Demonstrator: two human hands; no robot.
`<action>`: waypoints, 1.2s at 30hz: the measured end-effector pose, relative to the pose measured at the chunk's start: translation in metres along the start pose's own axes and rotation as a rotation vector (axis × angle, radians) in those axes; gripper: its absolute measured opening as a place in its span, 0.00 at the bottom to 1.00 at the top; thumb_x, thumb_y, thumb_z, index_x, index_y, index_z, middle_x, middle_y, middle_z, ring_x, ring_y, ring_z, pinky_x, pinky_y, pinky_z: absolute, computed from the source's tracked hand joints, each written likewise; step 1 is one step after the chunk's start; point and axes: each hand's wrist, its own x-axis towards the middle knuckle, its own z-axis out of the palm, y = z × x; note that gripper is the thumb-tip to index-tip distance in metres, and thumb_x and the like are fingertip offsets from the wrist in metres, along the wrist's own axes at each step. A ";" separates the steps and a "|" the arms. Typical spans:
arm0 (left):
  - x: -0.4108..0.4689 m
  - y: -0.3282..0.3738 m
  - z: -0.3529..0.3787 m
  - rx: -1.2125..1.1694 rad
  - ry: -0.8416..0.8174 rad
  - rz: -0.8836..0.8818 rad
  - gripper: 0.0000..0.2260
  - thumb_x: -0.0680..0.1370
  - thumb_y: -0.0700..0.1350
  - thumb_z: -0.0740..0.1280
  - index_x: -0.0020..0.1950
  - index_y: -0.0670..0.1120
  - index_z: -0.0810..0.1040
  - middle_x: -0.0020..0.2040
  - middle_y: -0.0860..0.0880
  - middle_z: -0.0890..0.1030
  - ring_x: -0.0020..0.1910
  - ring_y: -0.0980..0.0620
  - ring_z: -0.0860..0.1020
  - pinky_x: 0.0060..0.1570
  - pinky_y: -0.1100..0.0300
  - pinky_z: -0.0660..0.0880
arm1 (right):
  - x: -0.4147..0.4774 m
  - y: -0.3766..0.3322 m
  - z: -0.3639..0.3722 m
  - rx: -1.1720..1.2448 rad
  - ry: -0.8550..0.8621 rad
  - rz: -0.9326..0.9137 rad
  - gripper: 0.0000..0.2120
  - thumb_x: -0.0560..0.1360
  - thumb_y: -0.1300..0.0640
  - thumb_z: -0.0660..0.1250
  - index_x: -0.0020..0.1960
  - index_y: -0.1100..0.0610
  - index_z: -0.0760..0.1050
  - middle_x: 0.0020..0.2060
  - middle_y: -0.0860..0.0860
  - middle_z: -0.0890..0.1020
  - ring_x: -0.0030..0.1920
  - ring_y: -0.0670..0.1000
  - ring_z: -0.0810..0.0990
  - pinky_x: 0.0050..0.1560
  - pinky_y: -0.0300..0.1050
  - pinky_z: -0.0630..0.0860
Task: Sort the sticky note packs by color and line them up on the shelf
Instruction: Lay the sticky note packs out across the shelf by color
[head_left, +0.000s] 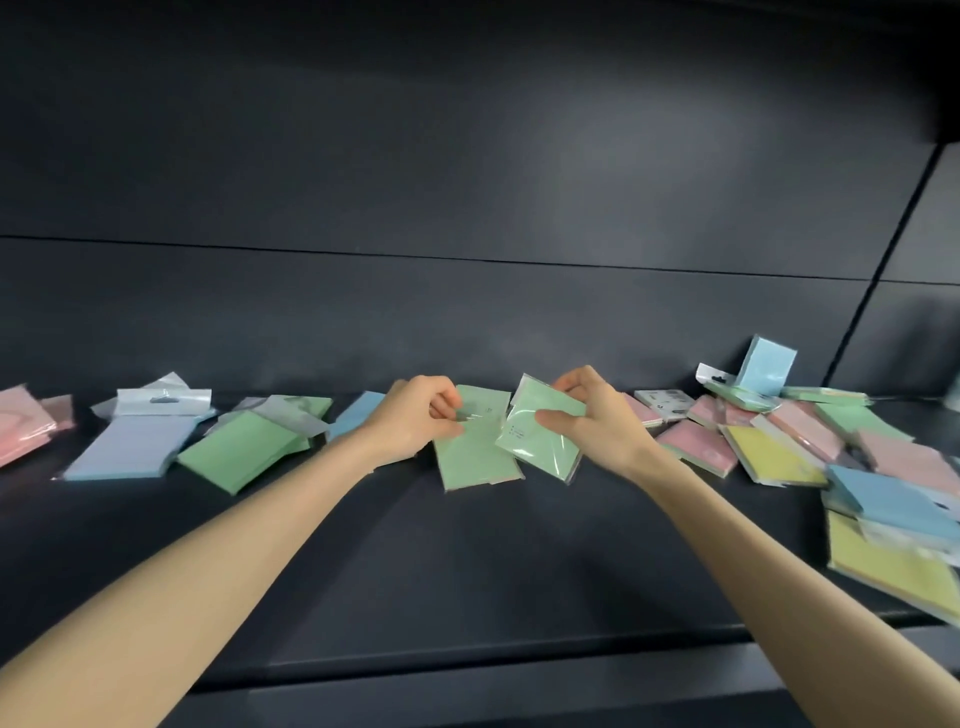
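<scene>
Now pinching left green pack (474, 457) with left hand (415, 423) on shelf (467, 551). Gripping right green pack (535, 448) with right hand (592, 418).

Stationery display in a shop.
A dark grey metal shelf (467, 545) with a seamed back panel (467, 182) carries pastel sticky note packs in clear plastic sleeves (769, 452), one topped by a white punched hang tab (182, 402).
</scene>
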 end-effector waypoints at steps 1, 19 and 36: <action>-0.001 -0.001 -0.002 -0.005 0.002 0.010 0.09 0.71 0.39 0.73 0.50 0.44 0.78 0.46 0.47 0.82 0.44 0.52 0.79 0.39 0.74 0.71 | 0.000 -0.001 0.002 -0.008 -0.003 0.001 0.14 0.74 0.55 0.69 0.55 0.56 0.68 0.45 0.47 0.76 0.48 0.51 0.76 0.42 0.39 0.70; -0.042 -0.011 -0.019 0.030 0.089 0.106 0.03 0.77 0.43 0.66 0.46 0.51 0.78 0.44 0.55 0.80 0.46 0.57 0.78 0.46 0.67 0.72 | -0.005 -0.011 0.054 -0.322 -0.197 -0.112 0.19 0.73 0.49 0.69 0.62 0.55 0.75 0.60 0.54 0.71 0.62 0.53 0.66 0.66 0.47 0.65; 0.023 0.106 0.080 0.205 -0.083 0.259 0.10 0.76 0.46 0.64 0.58 0.51 0.76 0.53 0.52 0.77 0.54 0.53 0.74 0.57 0.55 0.72 | -0.008 0.073 -0.113 -0.511 -0.031 -0.038 0.16 0.74 0.52 0.67 0.60 0.55 0.75 0.61 0.52 0.75 0.58 0.53 0.75 0.53 0.41 0.69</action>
